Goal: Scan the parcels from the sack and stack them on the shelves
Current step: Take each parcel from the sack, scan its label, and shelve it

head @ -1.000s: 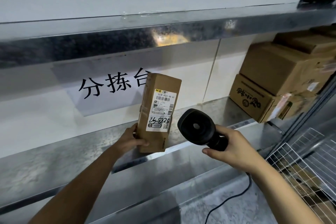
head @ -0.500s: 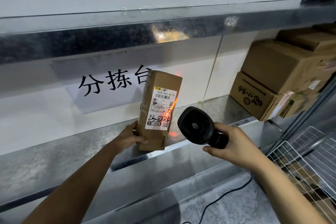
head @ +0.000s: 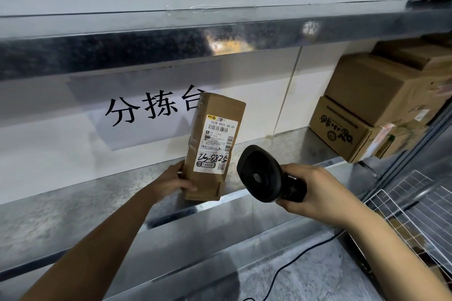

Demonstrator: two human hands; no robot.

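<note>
The parcel (head: 215,148), a narrow cardboard box, stands on end at the front lip of the middle metal shelf (head: 73,203), its long axis close to upright and leaning slightly to the right at the top, its white shipping label (head: 217,144) turned toward the person. The left hand (head: 175,182) is the nearer one: it is wrapped round the box's lower left edge, thumb across the front face and fingers hidden behind, steadying it. The right hand (head: 310,188) sits just beside the box on its right and a little lower, closed round the handle of a black scanner (head: 263,173), whose round head faces up and left toward the label without touching the box. Both forearms reach up and forward from below. No scan light shows on the label, so the scan is probably done or about to be retried. A stack of boxes (head: 371,107) already fills the shelf's right end, well apart, leaving bare shelf beside the parcel for placing it.
</note>
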